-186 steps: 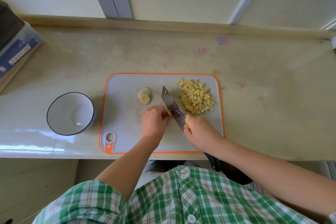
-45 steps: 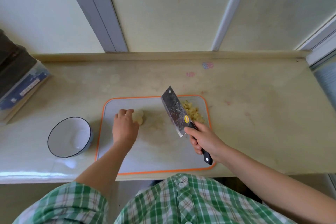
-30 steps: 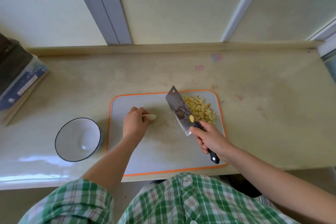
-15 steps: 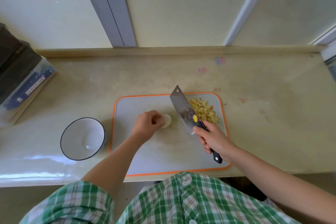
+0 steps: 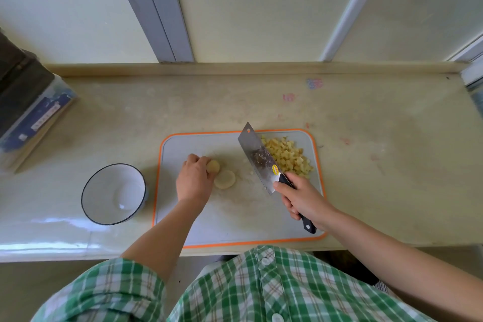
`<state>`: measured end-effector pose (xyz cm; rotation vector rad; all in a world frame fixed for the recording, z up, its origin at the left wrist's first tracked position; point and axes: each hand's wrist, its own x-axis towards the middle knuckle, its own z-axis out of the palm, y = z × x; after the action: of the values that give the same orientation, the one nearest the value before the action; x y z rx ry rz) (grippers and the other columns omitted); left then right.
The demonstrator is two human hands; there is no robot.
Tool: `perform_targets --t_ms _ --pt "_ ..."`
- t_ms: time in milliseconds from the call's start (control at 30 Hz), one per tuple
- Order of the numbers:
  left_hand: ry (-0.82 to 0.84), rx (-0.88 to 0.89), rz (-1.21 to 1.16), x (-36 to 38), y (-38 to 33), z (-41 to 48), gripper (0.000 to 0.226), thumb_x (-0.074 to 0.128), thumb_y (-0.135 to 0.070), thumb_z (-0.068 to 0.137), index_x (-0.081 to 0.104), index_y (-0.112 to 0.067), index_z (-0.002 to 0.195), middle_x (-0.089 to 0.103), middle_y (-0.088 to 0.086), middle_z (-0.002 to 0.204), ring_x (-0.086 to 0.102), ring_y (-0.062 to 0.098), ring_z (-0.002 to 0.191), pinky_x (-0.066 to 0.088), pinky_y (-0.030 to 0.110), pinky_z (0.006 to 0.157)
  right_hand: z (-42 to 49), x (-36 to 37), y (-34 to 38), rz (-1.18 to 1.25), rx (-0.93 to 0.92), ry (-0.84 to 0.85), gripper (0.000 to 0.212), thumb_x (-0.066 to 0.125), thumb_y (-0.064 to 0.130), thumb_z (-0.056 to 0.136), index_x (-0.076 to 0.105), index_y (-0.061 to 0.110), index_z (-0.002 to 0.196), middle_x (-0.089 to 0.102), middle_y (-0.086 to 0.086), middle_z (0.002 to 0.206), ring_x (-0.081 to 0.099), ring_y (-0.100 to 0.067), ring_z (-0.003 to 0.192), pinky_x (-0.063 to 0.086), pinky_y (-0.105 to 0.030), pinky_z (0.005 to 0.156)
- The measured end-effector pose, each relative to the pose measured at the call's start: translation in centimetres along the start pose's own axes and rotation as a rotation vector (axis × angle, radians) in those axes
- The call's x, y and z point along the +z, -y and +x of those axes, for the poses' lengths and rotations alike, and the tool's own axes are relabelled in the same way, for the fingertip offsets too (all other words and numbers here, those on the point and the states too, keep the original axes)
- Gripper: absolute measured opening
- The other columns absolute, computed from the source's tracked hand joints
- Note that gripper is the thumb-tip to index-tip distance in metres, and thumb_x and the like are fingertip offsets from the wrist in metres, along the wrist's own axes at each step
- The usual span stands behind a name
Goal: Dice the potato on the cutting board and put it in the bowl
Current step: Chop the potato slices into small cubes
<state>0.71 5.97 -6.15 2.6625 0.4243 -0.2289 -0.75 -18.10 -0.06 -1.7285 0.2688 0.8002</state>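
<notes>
Two potato slices (image 5: 224,178), one in left hand (image 5: 193,180); cleaver (image 5: 257,154) in right hand (image 5: 303,201).

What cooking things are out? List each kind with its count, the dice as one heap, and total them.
Bowl: 1
Board: 1
Knife: 1
Potato slices: 2
Dice heap: 1
Total: 6

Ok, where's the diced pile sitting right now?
Head view: the dice lie in the board's far right corner, just right of the knife in the right hand, across the board from the bowl.
</notes>
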Motion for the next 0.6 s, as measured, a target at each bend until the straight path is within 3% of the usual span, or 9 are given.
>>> perform_targets --t_ms 100,200,400,600 --pt "-0.052 0.03 -0.089 -0.2 0.1 0.1 0.014 0.068 -0.023 0.086 0.064 -0.015 0.096 0.059 0.005 0.095 0.057 0.027 0.089 0.042 0.033 0.064 0.1 -0.1 0.0 -0.01 -0.001 0.008 0.022 0.051 0.019 0.096 0.042 0.013 0.077 0.04 -0.006 0.057 0.028 -0.015 0.041 0.03 -0.023 0.037" --pt "-0.062 0.116 -0.21 -0.4 0.1 -0.2 0.015 0.072 -0.013 0.08 0.062 -0.013 0.091 0.059 0.003 0.089 0.057 0.025 0.077 0.044 0.032 0.067 0.1 -0.3 0.0 -0.021 -0.009 0.016 0.022 0.051 0.019 0.096 0.042 0.013 0.077 0.04 -0.005 0.056 0.028 -0.014 0.041 0.031 -0.023 0.038" --pt "0.073 0.301 -0.084 0.8 0.6 -1.6 0.025 0.066 0.002 0.072 0.063 -0.008 0.095 0.058 0.009 0.091 0.057 0.032 0.083 0.042 0.032 0.07 0.2 -0.4 -0.1 -0.029 -0.017 0.012 0.019 0.05 0.018 0.096 0.043 0.012 0.08 0.04 -0.006 0.057 0.028 -0.014 0.04 0.03 -0.023 0.037" --pt "0.094 0.378 -0.018 0.4 1.4 -1.9 0.034 0.077 -0.019 0.071 0.066 -0.01 0.102 0.059 0.008 0.096 0.058 0.032 0.09 0.047 0.034 0.071 0.3 -0.4 -0.4 -0.029 -0.021 0.031 0.017 0.051 0.02 0.096 0.046 0.013 0.081 0.041 -0.005 0.057 0.029 -0.014 0.041 0.031 -0.023 0.038"
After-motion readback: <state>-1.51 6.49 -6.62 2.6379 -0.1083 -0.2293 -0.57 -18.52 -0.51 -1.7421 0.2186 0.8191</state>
